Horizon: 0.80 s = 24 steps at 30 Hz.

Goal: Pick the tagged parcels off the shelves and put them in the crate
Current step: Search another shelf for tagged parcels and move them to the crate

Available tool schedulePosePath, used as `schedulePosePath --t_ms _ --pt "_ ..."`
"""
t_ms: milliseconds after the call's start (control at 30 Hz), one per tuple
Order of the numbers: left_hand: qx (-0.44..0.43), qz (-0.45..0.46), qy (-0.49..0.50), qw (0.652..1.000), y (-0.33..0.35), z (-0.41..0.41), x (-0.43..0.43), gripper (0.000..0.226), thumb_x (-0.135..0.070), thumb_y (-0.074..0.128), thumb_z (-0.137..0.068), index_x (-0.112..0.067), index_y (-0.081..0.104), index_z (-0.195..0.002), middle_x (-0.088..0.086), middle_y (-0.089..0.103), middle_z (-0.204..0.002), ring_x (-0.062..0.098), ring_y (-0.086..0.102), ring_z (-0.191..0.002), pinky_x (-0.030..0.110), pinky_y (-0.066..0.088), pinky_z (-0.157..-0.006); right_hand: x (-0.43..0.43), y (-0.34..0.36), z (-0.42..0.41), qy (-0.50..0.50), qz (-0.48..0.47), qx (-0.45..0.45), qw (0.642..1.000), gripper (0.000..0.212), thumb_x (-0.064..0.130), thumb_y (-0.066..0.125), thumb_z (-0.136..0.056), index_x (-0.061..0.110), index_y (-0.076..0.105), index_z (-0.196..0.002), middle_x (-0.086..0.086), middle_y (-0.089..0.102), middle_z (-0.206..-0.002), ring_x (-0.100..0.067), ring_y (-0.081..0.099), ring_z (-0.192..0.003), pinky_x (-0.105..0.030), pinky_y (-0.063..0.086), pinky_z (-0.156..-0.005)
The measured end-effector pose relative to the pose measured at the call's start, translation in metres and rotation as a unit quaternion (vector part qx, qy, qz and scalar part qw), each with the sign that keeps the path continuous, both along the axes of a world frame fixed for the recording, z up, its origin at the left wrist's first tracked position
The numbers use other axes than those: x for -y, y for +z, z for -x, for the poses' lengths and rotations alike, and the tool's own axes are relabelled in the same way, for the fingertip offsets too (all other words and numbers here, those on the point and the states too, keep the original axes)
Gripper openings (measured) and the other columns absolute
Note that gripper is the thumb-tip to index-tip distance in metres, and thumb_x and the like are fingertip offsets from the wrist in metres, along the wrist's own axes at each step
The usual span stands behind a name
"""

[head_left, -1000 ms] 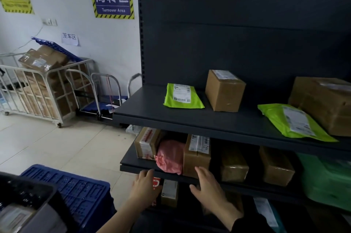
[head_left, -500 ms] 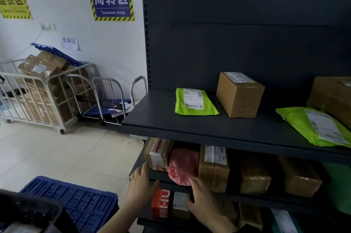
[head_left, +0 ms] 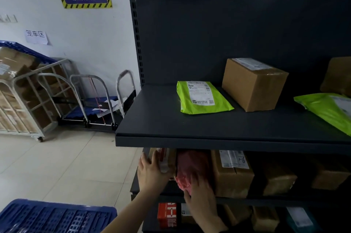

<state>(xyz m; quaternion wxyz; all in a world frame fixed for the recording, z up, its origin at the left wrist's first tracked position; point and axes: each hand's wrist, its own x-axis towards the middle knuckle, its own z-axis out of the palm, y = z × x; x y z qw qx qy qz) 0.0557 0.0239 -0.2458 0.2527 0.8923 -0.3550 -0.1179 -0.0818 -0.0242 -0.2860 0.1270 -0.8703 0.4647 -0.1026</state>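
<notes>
I stand before the dark metal shelving unit [head_left: 228,137], and the move ahead turns on the middle shelf, where my two hands close in from either side. The crumpled pink plastic mailer bag [head_left: 191,168] lies straight ahead of my right fingers [head_left: 195,181], which are spread flat against its lower front, not yet clenched round it. It stands on end, its long axis running up and down, wedged between two boxes. My left hand [head_left: 152,174] cups the left face of the small brown cardboard box with red and white tape [head_left: 164,158], just left of the bag, fingers loosely curled and touching it. The right hand [head_left: 203,202] is the nearer to the bag; I judge it will draw the bag towards me.

The blue plastic lattice crate [head_left: 57,217] sits low and well to the left of my left fingers, behind my reach.

Counted: above my fingers, two lime-green mailers and two brown boxes, one cut off at the edge. On my shelf, one pink bag and at least four brown boxes. Below my fingers, one red carton and several dim boxes I cannot count.
</notes>
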Motion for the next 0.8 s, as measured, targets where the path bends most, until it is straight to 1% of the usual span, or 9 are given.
schedulePosePath --t_ms 33,67,100,133,267,367,500,700,800 --pt "-0.001 0.008 0.004 1.000 -0.003 0.000 0.001 0.088 -0.062 0.056 -0.079 -0.025 0.017 -0.148 0.013 0.006 -0.156 0.033 0.007 -0.144 0.044 0.019 -0.116 0.001 -0.005 -0.002 -0.011 0.016 0.009 1.000 0.066 0.043 0.083 -0.058 0.019 0.063 -0.117 -0.006 0.062 -0.113 -0.021 0.064 -0.098 -0.033 0.056 -0.079" --pt "-0.002 0.015 0.009 1.000 -0.005 -0.001 0.002 0.089 -0.063 0.058 -0.076 -0.025 0.019 -0.147 0.014 0.010 -0.155 0.034 0.011 -0.142 0.044 0.022 -0.114 0.001 -0.013 -0.003 -0.017 0.030 0.003 0.999 0.066 0.041 0.090 -0.041 0.018 0.070 -0.100 -0.004 0.066 -0.095 -0.020 0.067 -0.079 -0.031 0.058 -0.062" --pt "-0.002 0.022 0.015 1.000 -0.008 -0.001 0.004 0.090 -0.065 0.060 -0.074 -0.025 0.021 -0.145 0.015 0.014 -0.153 0.034 0.015 -0.141 0.044 0.024 -0.113 0.000 -0.018 -0.004 -0.025 0.044 0.005 0.999 0.065 0.039 0.092 -0.032 0.018 0.072 -0.090 -0.004 0.066 -0.085 -0.019 0.065 -0.069 -0.029 0.057 -0.053" --pt "-0.002 0.030 0.021 0.999 -0.011 0.000 0.004 0.091 -0.065 0.061 -0.072 -0.024 0.023 -0.144 0.016 0.018 -0.150 0.034 0.019 -0.138 0.044 0.027 -0.111 0.001 -0.024 -0.006 -0.031 0.047 0.004 0.998 0.064 0.038 0.092 -0.029 0.018 0.072 -0.086 -0.004 0.066 -0.082 -0.019 0.064 -0.066 -0.029 0.056 -0.050" --pt "0.000 0.050 0.040 0.998 -0.016 0.003 0.010 0.089 -0.062 0.064 -0.072 -0.020 0.026 -0.141 0.014 0.030 -0.141 0.032 0.031 -0.129 0.042 0.037 -0.104 0.002 -0.033 -0.008 -0.034 0.055 -0.009 0.998 0.062 0.032 0.093 -0.026 0.017 0.072 -0.083 -0.005 0.065 -0.078 -0.020 0.064 -0.064 -0.031 0.055 -0.048" --pt "-0.009 0.063 0.051 0.997 -0.017 0.006 0.012 0.085 -0.055 0.067 -0.072 -0.017 0.030 -0.139 0.015 0.032 -0.137 0.031 0.033 -0.125 0.041 0.042 -0.098 0.005 -0.040 -0.007 -0.028 0.068 -0.002 0.997 0.056 0.019 0.092 -0.026 0.015 0.070 -0.077 -0.005 0.063 -0.073 -0.020 0.061 -0.060 -0.030 0.052 -0.046" --pt "-0.024 0.087 0.054 0.994 -0.022 0.008 0.004 0.083 -0.049 0.071 -0.071 -0.015 0.034 -0.136 0.016 0.031 -0.138 0.033 0.031 -0.126 0.044 0.040 -0.101 0.006 -0.043 -0.004 -0.020 0.104 0.007 0.994 0.046 0.005 0.089 -0.028 0.015 0.067 -0.068 -0.003 0.062 -0.066 -0.019 0.058 -0.055 -0.029 0.050 -0.045" --pt "-0.036 0.104 0.062 0.992 -0.022 0.021 -0.021 0.080 -0.045 0.073 -0.070 -0.016 0.035 -0.135 0.018 0.031 -0.139 0.035 0.029 -0.128 0.045 0.034 -0.106 -0.005 -0.037 0.012 -0.023 0.130 0.037 0.991 0.043 0.008 0.090 -0.031 0.015 0.064 -0.065 -0.001 0.060 -0.065 -0.018 0.057 -0.056 -0.027 0.051 -0.049" --pt "-0.062 0.115 0.065 0.989 -0.022 0.033 -0.037 0.081 -0.044 0.074 -0.071 -0.019 0.034 -0.136 0.016 0.029 -0.140 0.034 0.027 -0.130 0.045 0.032 -0.107 -0.016 -0.033 0.026 -0.021 0.135 0.051 0.989 0.043 0.007 0.090 -0.033 0.017 0.061 -0.064 0.000 0.058 -0.064 -0.017 0.056 -0.056 -0.027 0.051 -0.051"
